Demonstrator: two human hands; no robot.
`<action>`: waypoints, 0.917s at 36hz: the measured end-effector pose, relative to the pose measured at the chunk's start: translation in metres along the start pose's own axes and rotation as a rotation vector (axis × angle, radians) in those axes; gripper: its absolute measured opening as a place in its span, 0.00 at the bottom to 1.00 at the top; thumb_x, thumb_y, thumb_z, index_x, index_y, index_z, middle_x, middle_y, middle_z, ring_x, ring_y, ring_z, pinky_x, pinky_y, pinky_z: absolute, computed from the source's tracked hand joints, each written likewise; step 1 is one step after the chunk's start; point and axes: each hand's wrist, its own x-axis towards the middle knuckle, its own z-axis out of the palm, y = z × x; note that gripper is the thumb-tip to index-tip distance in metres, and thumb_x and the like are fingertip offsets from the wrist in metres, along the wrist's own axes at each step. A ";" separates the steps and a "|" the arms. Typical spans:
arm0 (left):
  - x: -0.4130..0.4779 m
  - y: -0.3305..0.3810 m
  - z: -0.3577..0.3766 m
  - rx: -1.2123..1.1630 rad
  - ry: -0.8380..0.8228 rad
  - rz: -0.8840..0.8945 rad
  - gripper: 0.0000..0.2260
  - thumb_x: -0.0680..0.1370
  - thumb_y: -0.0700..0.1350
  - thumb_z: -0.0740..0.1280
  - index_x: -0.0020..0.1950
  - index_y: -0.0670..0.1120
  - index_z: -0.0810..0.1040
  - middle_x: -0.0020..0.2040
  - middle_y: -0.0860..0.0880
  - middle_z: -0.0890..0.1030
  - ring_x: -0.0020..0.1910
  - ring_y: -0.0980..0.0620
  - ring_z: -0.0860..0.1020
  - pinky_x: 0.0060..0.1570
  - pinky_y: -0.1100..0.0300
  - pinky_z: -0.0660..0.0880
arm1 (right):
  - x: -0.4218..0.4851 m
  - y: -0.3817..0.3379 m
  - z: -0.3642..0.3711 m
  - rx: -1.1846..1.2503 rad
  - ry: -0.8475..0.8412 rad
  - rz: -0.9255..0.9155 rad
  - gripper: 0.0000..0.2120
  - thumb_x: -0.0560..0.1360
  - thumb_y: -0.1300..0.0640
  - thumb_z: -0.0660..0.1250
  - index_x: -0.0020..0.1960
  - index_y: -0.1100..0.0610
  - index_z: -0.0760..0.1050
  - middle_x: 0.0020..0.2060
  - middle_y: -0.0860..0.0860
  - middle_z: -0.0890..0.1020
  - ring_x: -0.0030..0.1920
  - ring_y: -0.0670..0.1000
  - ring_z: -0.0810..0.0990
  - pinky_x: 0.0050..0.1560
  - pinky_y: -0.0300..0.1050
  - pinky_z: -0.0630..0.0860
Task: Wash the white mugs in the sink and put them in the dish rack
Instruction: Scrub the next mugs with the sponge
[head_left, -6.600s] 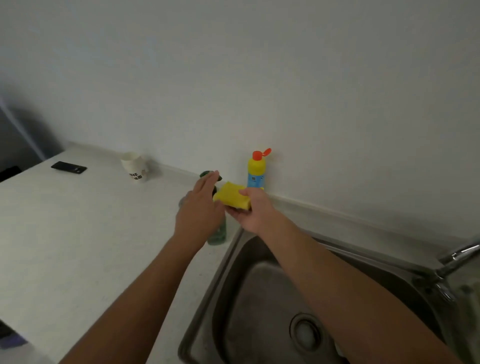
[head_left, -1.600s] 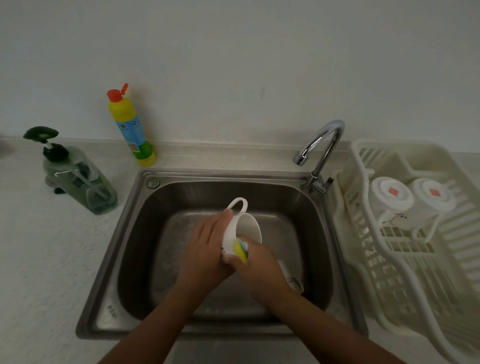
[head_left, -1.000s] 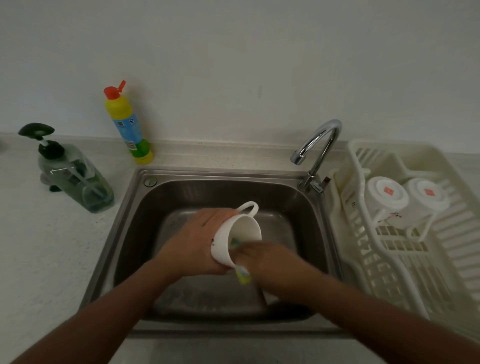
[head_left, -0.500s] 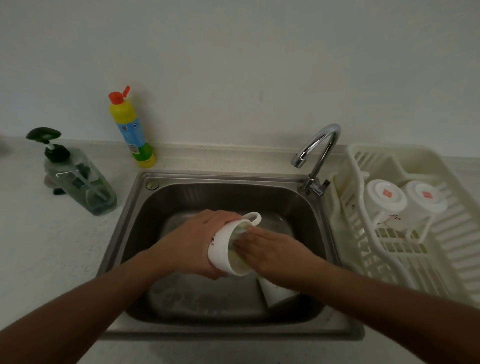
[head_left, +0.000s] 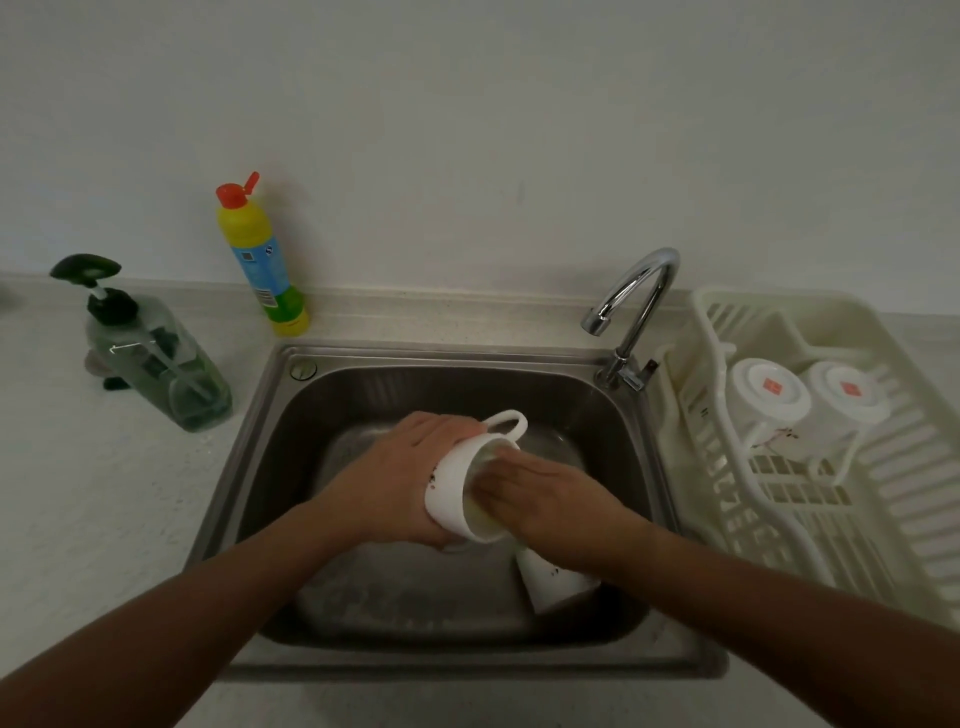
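Note:
My left hand (head_left: 402, 480) grips a white mug (head_left: 457, 486) over the steel sink (head_left: 395, 384), mouth tilted to the right, handle up. The fingers of my right hand (head_left: 545, 501) reach inside that mug; the yellow sponge it held earlier is hidden in there. A second white mug (head_left: 556, 579) lies on the sink floor under my right wrist. Two white mugs (head_left: 769, 395) (head_left: 847, 397) stand upside down in the cream dish rack (head_left: 831, 519) to the right of the sink.
A chrome tap (head_left: 636, 306) arches over the sink's back right corner; no water runs. A yellow bottle with a red cap (head_left: 260, 260) stands against the wall behind the sink. A green pump dispenser (head_left: 150, 358) sits on the speckled counter at left.
Since 6.6 s ago I turned from the counter to the sink and picked up a mug. Over the last second my right hand pushed the sponge deeper inside the mug.

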 end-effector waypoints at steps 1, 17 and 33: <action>0.002 -0.001 -0.001 0.005 0.028 0.010 0.46 0.60 0.64 0.78 0.73 0.58 0.62 0.69 0.58 0.69 0.68 0.57 0.69 0.67 0.57 0.69 | 0.004 -0.007 0.003 0.034 0.008 0.039 0.25 0.64 0.59 0.77 0.60 0.60 0.80 0.57 0.56 0.83 0.58 0.55 0.82 0.63 0.49 0.73; 0.002 -0.003 0.018 0.142 0.348 0.089 0.40 0.70 0.69 0.70 0.71 0.42 0.69 0.68 0.44 0.74 0.67 0.45 0.72 0.69 0.53 0.67 | 0.024 -0.045 -0.015 1.006 0.173 0.575 0.13 0.76 0.61 0.65 0.60 0.57 0.76 0.51 0.49 0.80 0.52 0.47 0.79 0.50 0.34 0.74; -0.011 0.004 0.009 -0.130 0.044 -0.053 0.45 0.59 0.57 0.83 0.72 0.60 0.66 0.68 0.62 0.72 0.67 0.61 0.72 0.67 0.61 0.70 | -0.008 0.009 0.025 -0.103 0.192 -0.203 0.25 0.66 0.59 0.78 0.62 0.56 0.79 0.61 0.53 0.81 0.63 0.52 0.79 0.68 0.49 0.71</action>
